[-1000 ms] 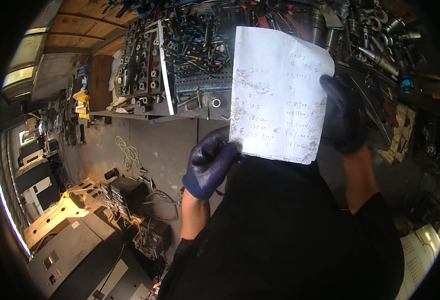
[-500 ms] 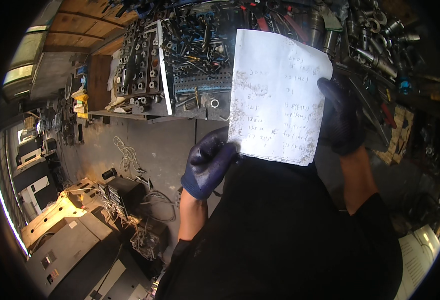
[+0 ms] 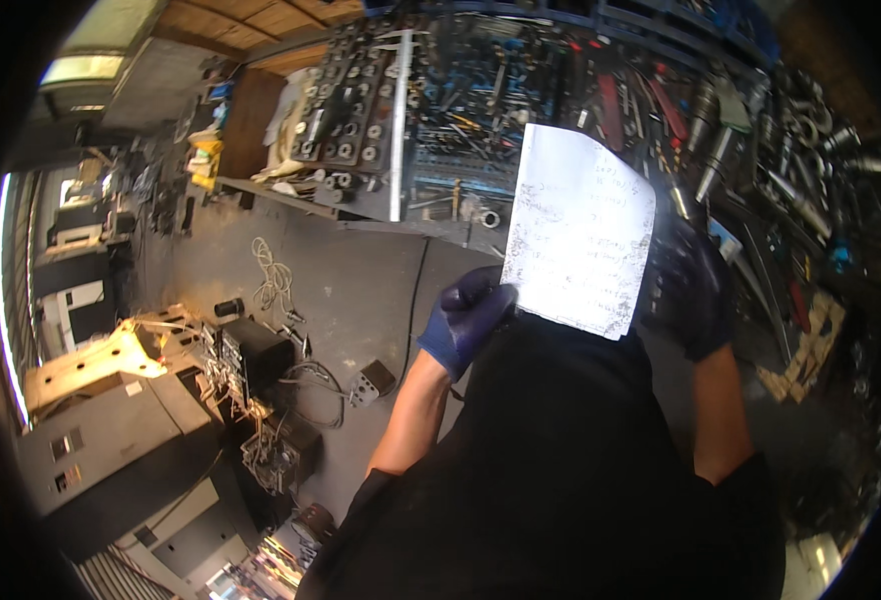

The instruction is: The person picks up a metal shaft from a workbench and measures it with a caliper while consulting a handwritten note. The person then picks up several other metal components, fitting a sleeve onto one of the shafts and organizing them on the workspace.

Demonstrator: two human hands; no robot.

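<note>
A white sheaf of paper (image 3: pixel 581 235), smudged with dark grime and written on by hand, is held upright before me. My left hand (image 3: pixel 468 318), in a dark blue glove, pinches its lower left corner, thumb on the front. Beside the right edge is my right hand (image 3: pixel 693 285), gloved alike. Its fingers are blurred and dark, so whether they grip the paper cannot be made out. The upper right corner of the paper bends away.
Behind the paper stands a workbench with a rack of tool holders (image 3: pixel 346 115), a blue tray (image 3: pixel 461 170) of drill bits and red-handled tools (image 3: pixel 669 110). A grey machine cabinet (image 3: pixel 111 450), coiled cable (image 3: pixel 273 280) and metal block (image 3: pixel 371 383) are at the left.
The paper sits lower and further right in view, its visible writing laid out differently. My right thumb has left the front of its upper right edge. My left hand still pinches the corner.
</note>
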